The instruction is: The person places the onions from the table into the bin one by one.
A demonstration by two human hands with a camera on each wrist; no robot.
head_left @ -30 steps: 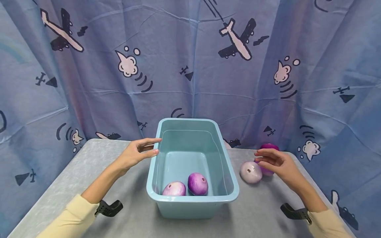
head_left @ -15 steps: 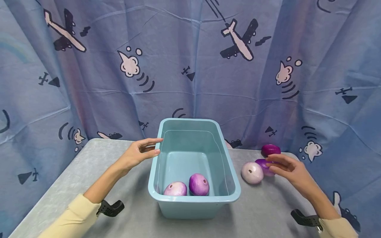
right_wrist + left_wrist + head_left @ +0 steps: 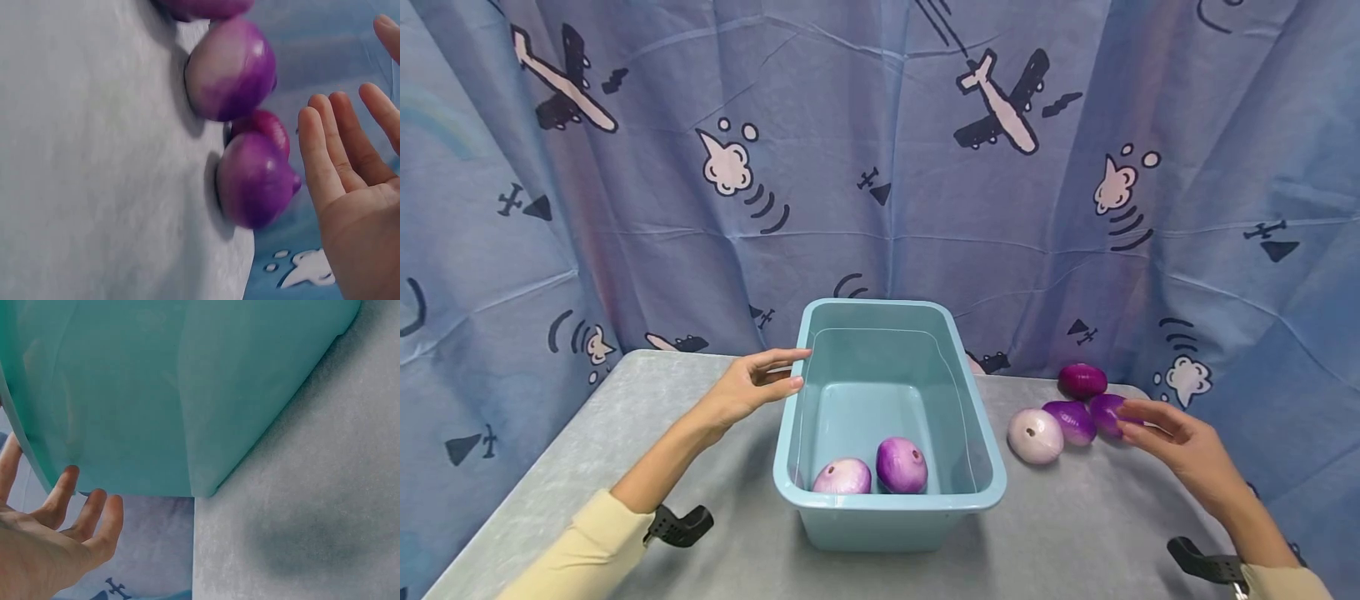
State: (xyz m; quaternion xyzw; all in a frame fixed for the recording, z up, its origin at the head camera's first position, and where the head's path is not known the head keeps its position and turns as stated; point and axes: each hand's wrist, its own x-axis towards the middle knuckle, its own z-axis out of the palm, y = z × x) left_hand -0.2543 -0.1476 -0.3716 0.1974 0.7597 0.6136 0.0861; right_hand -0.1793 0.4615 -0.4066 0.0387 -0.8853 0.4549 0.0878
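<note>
The light blue plastic tub (image 3: 891, 502) stands mid-table. Inside, near its front wall, lie a pale onion (image 3: 842, 476) and a purple onion (image 3: 902, 465). My left hand (image 3: 749, 387) is at the tub's left rim, fingers extended and fingertips right at the edge; in the left wrist view, relaxed fingers (image 3: 87, 512) lie against its outer wall. On the right, my right hand (image 3: 1187, 450) hovers beside the rightmost purple onion (image 3: 256, 181), its fingers loosely spread and holding nothing. The right wrist view shows the fingertips apart from that onion.
Left of that onion lie another purple onion (image 3: 1071, 422) and a whitish onion (image 3: 1035, 436); a dark magenta onion (image 3: 1082, 381) sits behind, near the table's back edge. The grey table (image 3: 700, 492) ends at a blue curtain (image 3: 880, 167) with airplane prints.
My right hand has moved to the right and slightly nearer, uncovering the dark magenta onion and both purple onions. My left hand stays at the tub's rim.
</note>
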